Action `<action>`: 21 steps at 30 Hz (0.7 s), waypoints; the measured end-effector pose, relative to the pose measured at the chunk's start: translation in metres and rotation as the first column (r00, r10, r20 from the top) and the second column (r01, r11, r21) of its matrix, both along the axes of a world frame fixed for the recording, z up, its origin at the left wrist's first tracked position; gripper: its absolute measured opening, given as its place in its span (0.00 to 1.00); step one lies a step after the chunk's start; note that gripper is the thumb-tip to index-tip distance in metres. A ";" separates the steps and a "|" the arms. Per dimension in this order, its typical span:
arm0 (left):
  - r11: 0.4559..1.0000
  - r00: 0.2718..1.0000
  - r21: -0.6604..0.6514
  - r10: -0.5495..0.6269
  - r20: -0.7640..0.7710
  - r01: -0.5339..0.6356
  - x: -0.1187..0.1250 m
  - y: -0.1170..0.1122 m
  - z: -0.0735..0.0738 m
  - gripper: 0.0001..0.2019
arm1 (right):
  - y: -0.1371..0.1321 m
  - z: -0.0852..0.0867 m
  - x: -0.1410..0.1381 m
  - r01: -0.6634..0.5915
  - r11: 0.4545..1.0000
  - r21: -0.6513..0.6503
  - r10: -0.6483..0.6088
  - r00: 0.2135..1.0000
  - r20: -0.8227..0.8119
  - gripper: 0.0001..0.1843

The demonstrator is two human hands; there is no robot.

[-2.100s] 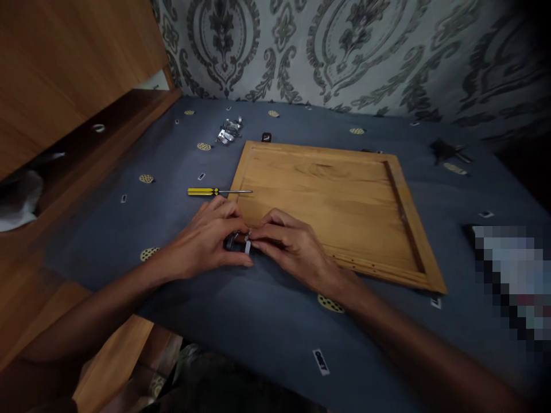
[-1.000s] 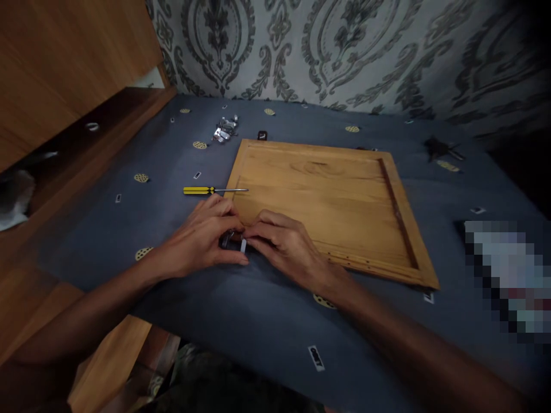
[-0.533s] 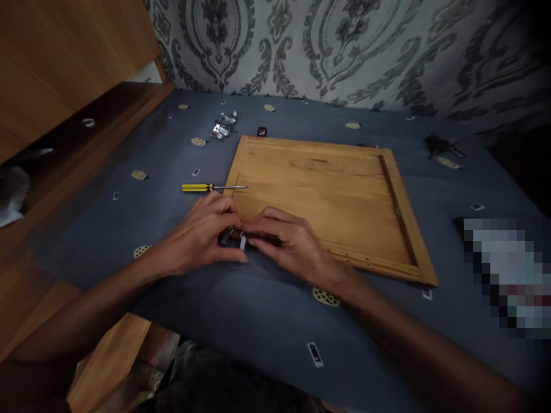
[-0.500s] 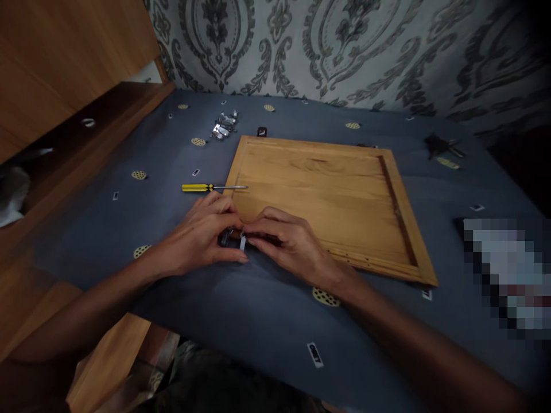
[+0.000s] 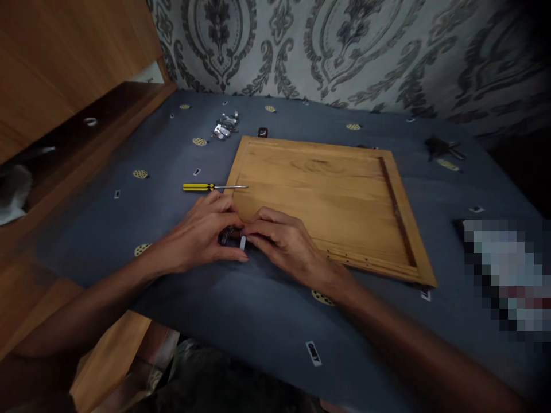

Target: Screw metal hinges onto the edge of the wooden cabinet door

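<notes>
A framed wooden panel (image 5: pixel 327 189) lies on the cloth-covered table, with small dark holes along its near edge. At its near left corner, a small metal fitting (image 5: pixel 243 243) with a flat light-coloured plate sits between my hands. My left hand (image 5: pixel 204 232) curls around this fitting, thumb below and fingers above at the panel's edge. My right hand (image 5: pixel 286 241) is closed in a pinch at the fitting's upper end; whatever is between its fingertips is too small to make out. Just beyond my left hand rests a yellow-handled screwdriver (image 5: pixel 198 187), its shaft tip over the panel's left edge.
Several shiny metal fittings (image 5: pixel 224 126) lie in a pile behind the screwdriver. A dark tool-like object (image 5: pixel 443 148) is at the far right. A blurred-out flat object (image 5: pixel 505 269) lies at the right. Wooden furniture (image 5: pixel 77 63) borders the left, and a patterned wall stands behind.
My right fingertips have shifted slightly at the metal fitting, covering more of its upper end. My left hand, the panel and the screwdriver stay in place.
</notes>
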State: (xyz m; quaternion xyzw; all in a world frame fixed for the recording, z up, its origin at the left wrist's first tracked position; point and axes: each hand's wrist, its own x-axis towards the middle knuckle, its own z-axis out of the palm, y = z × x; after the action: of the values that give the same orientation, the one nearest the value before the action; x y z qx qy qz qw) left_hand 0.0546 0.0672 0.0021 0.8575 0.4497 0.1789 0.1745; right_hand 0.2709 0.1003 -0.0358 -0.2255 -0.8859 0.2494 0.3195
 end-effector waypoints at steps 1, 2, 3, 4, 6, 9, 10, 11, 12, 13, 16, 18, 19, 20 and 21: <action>1.000 1.000 0.007 -0.004 0.006 0.004 0.000 0.000 -0.001 0.22 | 0.000 -0.001 -0.001 0.006 1.000 0.001 -0.006 1.000 0.005 0.09; 1.000 1.000 0.011 -0.006 0.010 0.006 0.000 0.000 -0.002 0.22 | 0.000 -0.001 -0.001 0.014 1.000 0.000 -0.014 1.000 0.007 0.08; 1.000 1.000 0.015 -0.005 0.012 0.005 -0.001 0.000 -0.002 0.22 | 0.000 -0.002 -0.002 0.015 1.000 -0.002 -0.015 1.000 0.007 0.07; 1.000 1.000 0.018 -0.003 0.010 0.003 -0.001 0.000 -0.003 0.22 | 0.000 -0.002 -0.002 0.013 1.000 -0.005 -0.013 1.000 0.005 0.07; 1.000 1.000 0.019 0.002 0.000 -0.002 -0.001 0.000 -0.003 0.22 | 0.000 -0.003 -0.002 0.008 1.000 -0.015 -0.008 1.000 -0.016 0.07; 1.000 1.000 0.016 0.004 -0.006 -0.004 -0.001 0.000 -0.003 0.22 | 0.000 -0.003 0.000 -0.020 0.998 -0.057 0.017 0.998 -0.063 0.08; 1.000 1.000 0.016 0.002 -0.003 -0.002 -0.001 0.000 -0.003 0.22 | 0.001 -0.003 0.002 -0.031 0.996 -0.078 0.025 0.997 -0.078 0.09; 1.000 1.000 0.019 0.002 0.001 -0.002 -0.001 0.000 -0.003 0.22 | 0.001 -0.002 0.003 -0.043 0.994 -0.099 0.034 0.996 -0.088 0.10; 1.000 1.000 0.019 0.003 0.002 -0.003 -0.002 0.000 -0.004 0.22 | 0.001 -0.002 0.005 -0.051 0.992 -0.117 0.039 0.995 -0.097 0.10; 1.000 1.000 0.019 0.003 0.002 -0.003 -0.002 0.000 -0.004 0.22 | 0.001 -0.002 0.006 -0.054 0.990 -0.128 0.041 0.994 -0.103 0.11; 1.000 1.000 0.022 0.010 0.010 -0.010 -0.002 0.000 -0.005 0.23 | 0.001 0.000 0.007 -0.056 0.991 -0.122 0.045 0.995 -0.090 0.10; 1.000 1.000 0.018 0.013 0.017 -0.013 -0.002 0.001 -0.005 0.22 | 0.002 0.000 0.007 -0.053 0.994 -0.091 0.046 0.996 -0.080 0.10; 1.000 1.000 0.012 0.015 0.016 -0.016 -0.002 0.001 -0.005 0.23 | 0.002 0.000 0.006 -0.050 0.996 -0.075 0.044 0.996 -0.078 0.09; 1.000 1.000 0.004 0.018 0.011 -0.018 -0.002 0.001 -0.005 0.23 | 0.002 0.000 0.005 -0.047 0.997 -0.061 0.042 0.996 -0.078 0.09; 1.000 1.000 -0.003 0.021 0.004 -0.021 -0.002 0.001 -0.005 0.23 | 0.002 -0.001 0.005 -0.043 0.998 -0.050 0.039 0.996 -0.077 0.09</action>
State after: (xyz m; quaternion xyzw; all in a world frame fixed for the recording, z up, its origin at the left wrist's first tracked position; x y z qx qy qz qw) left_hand 0.0525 0.0683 -0.0030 0.8522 0.4585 0.1818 0.1748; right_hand 0.2756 0.1022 -0.0364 -0.2057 -0.8709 0.2871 0.3417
